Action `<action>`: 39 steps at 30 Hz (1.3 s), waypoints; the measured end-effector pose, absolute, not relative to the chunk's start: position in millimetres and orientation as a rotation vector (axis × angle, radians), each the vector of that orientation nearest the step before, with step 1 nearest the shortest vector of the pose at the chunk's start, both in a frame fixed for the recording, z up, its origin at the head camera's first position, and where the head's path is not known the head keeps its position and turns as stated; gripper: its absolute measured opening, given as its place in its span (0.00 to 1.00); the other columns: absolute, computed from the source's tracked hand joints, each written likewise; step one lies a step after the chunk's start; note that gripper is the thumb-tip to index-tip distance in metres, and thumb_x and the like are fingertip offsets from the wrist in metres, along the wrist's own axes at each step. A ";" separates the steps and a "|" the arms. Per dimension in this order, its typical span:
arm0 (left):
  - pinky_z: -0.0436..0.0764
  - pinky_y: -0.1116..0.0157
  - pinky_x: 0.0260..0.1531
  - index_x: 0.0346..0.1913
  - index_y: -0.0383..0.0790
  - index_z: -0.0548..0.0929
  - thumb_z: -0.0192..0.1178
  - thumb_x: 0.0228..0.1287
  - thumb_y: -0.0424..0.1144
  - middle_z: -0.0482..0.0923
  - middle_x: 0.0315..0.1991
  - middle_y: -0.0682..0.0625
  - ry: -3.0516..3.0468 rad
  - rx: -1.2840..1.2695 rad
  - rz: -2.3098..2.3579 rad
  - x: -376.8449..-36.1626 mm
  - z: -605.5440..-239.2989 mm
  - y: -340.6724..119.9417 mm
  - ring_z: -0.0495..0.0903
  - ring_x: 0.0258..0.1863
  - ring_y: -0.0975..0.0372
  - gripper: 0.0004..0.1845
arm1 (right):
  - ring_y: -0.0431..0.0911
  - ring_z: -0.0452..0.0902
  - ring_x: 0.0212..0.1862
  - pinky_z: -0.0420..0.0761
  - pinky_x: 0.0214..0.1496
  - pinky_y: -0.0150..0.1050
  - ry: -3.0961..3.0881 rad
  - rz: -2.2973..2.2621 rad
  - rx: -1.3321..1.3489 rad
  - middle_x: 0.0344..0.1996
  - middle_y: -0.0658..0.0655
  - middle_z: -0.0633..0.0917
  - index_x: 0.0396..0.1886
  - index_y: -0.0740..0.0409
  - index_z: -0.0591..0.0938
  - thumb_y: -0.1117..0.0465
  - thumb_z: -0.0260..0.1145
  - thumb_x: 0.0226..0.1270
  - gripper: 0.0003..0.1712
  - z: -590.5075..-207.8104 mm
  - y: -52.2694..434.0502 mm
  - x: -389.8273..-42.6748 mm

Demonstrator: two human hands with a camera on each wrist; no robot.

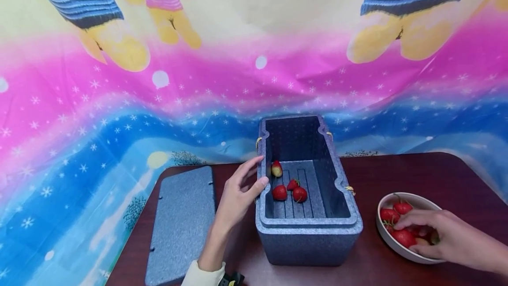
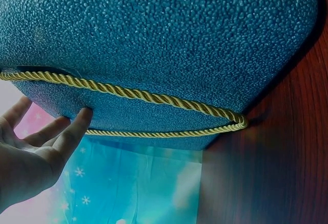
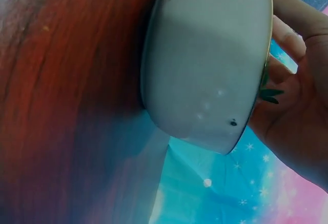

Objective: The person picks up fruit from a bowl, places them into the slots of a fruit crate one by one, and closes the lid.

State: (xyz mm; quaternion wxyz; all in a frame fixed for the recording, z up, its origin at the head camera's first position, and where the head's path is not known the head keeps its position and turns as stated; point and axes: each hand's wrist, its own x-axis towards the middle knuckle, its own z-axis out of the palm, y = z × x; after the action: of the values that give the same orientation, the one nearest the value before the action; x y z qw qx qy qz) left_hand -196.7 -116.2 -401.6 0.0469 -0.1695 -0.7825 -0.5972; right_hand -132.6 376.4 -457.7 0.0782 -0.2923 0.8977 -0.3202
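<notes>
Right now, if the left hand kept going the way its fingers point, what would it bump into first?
The left hand already has its fingertips at the box wall, near the rope. Going on, it would press into that wall first; the strawberries inside lie beyond it.

The blue foam box [image 1: 308,215] stands open on the dark wooden table [image 1: 397,169], its mouth unblocked from above; four strawberries [image 1: 299,194] lie on the left half of its floor, the right half bare. The left hand [image 1: 238,195] rests against the box's left wall, closing off that side, with the foam lid [image 1: 180,226] lying flat just beyond it. A strip of bare table separates the box from the white bowl [image 1: 401,244]. The right hand [image 1: 448,235] covers the bowl's near half, over its strawberries. Behind the box, the table is open up to the cartoon-printed backdrop sheet [image 1: 158,100].
</notes>
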 end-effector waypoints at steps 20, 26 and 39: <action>0.82 0.43 0.67 0.75 0.67 0.77 0.67 0.76 0.49 0.73 0.77 0.56 -2.381 -0.520 -1.830 -196.0 -402.3 -115.8 0.76 0.76 0.52 0.27 | 0.25 0.77 0.39 0.81 0.25 0.28 2.792 -0.908 -0.988 0.46 0.39 0.86 0.51 0.43 0.87 0.73 0.82 0.54 0.28 -451.1 377.0 -130.8; 0.81 0.44 0.68 0.75 0.68 0.77 0.67 0.76 0.49 0.73 0.76 0.57 -2.392 -0.508 -1.827 -195.7 -403.1 -116.6 0.76 0.76 0.54 0.27 | 0.23 0.71 0.34 0.71 0.24 0.23 3.025 -0.788 -0.997 0.41 0.33 0.86 0.49 0.38 0.87 0.72 0.88 0.43 0.34 -436.5 377.0 -125.2; 0.79 0.38 0.68 0.75 0.67 0.77 0.67 0.76 0.48 0.74 0.76 0.56 -2.379 -0.523 -1.837 -195.8 -404.3 -117.2 0.75 0.76 0.52 0.27 | 0.15 0.74 0.61 0.69 0.60 0.10 3.385 -0.858 -1.303 0.46 0.35 0.88 0.45 0.41 0.91 0.25 0.64 0.66 0.29 -385.3 366.0 -137.5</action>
State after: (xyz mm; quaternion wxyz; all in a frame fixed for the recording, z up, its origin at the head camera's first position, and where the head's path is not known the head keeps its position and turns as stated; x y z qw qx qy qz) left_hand -195.8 -117.2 -404.3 0.0454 -0.1713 -0.7790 -0.6015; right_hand -137.5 366.0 -385.3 -0.2887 -0.3348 0.8695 -0.2204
